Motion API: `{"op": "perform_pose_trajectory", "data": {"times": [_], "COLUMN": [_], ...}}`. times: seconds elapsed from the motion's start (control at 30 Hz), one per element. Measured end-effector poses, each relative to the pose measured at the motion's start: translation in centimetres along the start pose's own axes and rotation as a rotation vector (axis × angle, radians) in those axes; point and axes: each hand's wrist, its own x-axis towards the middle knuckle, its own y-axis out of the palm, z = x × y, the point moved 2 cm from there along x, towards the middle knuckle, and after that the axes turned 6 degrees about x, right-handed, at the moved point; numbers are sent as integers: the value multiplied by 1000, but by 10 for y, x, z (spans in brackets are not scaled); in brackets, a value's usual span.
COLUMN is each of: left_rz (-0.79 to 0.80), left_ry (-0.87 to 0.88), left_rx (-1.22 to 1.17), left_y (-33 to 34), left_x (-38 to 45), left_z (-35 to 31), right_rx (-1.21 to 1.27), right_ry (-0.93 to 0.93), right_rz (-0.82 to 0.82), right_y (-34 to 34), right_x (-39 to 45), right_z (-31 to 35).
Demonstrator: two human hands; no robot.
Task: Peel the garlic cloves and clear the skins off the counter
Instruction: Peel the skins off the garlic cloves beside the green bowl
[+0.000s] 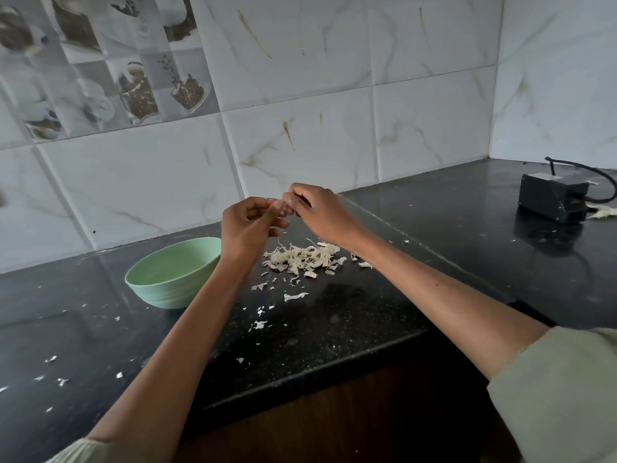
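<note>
Both hands meet above the skin pile (pixel 302 259): left hand (pixel 248 225) pinches a garlic clove (pixel 278 204), right hand (pixel 312 203) nips it from three o'clock (axis unclear).

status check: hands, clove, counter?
Left hand and right hand pinch one small garlic clove, raised above black counter. Pale skin pile below, uncleared. Mint-green bowl left. Nothing blocking.
</note>
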Motion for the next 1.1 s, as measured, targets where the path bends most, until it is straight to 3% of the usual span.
{"op": "perform_pose_trajectory", "data": {"times": [0.2,0.37,0.53,0.77,0.87,1.0,1.1], "left_rz": [-21,-29,-29,-25,22,-128,-210], "left_ry": [39,163,188,310,335,333,267], "left_rx": [43,376,481,659,906,901,986], "left_y": [1,6,2,-1,-13,-64,-111], "left_x": [2,0,4,-12,-23,-30,-31], "left_z": [1,5,11,-10,-28,-52,-55], "right_rx": [88,315,406,411,420,316,153], "right_ry": [101,193,145,83,84,62,-9], "right_rz": [46,103,104,90,37,63,202], "right_y": [0,-6,-11,-20,-25,-12,20], "right_x": [1,-3,-3,1,1,5,11], "right_z": [3,11,16,16,14,27,49]}}
